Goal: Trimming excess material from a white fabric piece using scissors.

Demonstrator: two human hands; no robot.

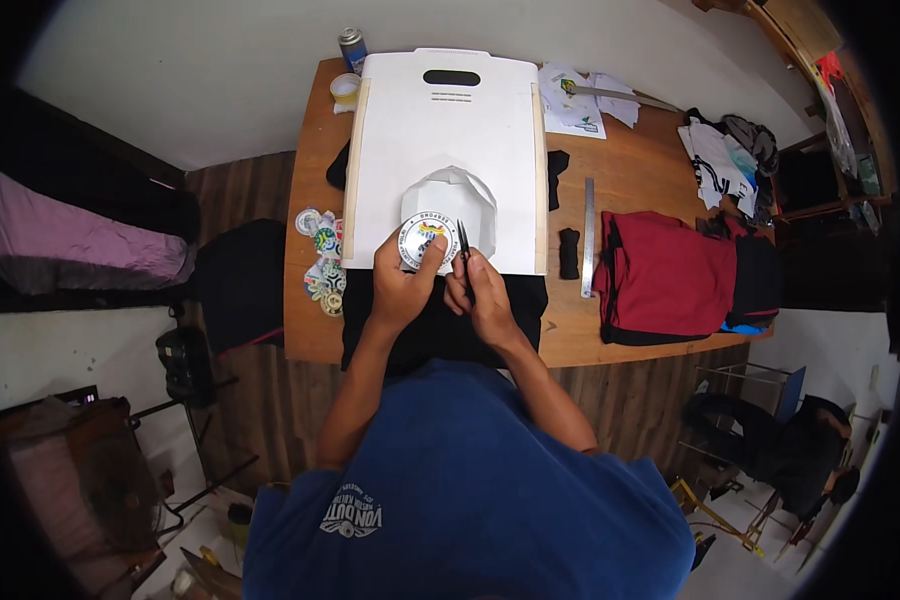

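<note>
"Pinching the round emblem point(427, 234), is the left hand point(400, 290) steady?"

"Can't tell; its thumb clamps the face over the near edge of the white board point(410, 130). The right hand point(489, 300) is closed round a dark pointed tool point(464, 247) just beside; a slip might nick the rim."

"And around?"

"Wooden tabletop point(650, 165), plank floor point(240, 175), pale wall point(240, 90)."

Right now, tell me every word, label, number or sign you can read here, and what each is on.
I'll place the print without copying its wording.
Round badge in the left hand: lettering circles a colourful emblem; partly readable.
Blue shirt: pale lettering; the largest part readable.
Loose badges: too small to read.
Papers: prints too small.
Can: label too small.
White cloth: dark print, too creased to read.
</note>
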